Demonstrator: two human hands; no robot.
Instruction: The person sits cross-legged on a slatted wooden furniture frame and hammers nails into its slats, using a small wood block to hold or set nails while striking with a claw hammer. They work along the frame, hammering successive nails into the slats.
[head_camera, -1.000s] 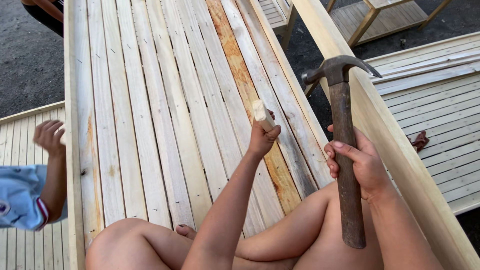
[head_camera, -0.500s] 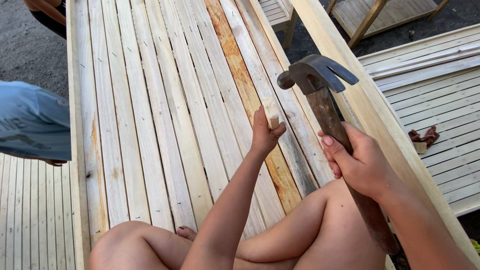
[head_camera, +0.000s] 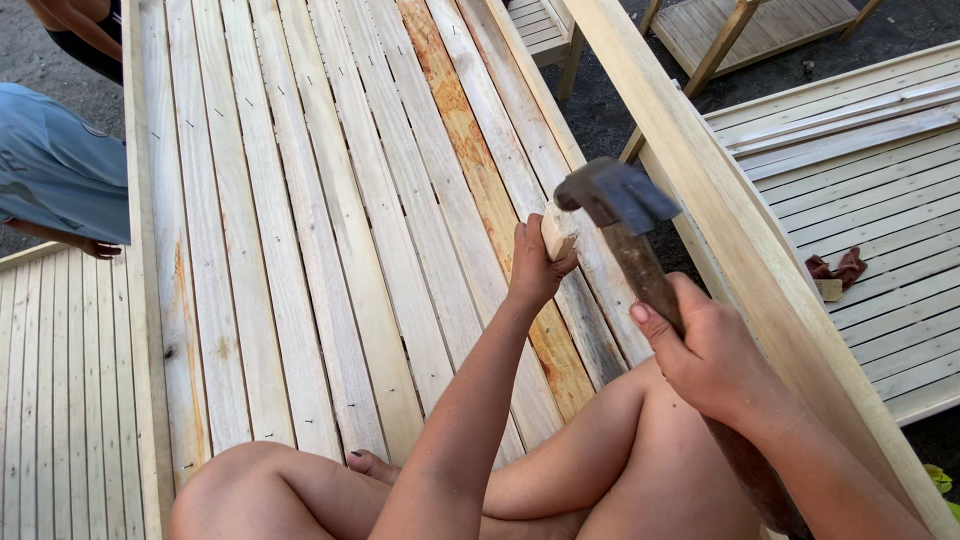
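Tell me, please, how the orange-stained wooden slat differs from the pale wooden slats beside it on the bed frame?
The orange-stained wooden slat carries rusty brown blotches along its length; the pale wooden slats are light yellow, nearly clean. The left hand holds a small wooden block close above the stained slat, under the hammer in the right hand; the pale slats lie untouched. All run lengthwise, side by side.

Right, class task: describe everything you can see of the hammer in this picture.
The dark metal-headed hammer with a worn brown wooden handle is tilted, head up and to the left. Its blunt grey head sits against the small pale wooden block held by the left hand over the slatted wooden panel. The right hand wraps the handle mid-length; its lower end is partly hidden.
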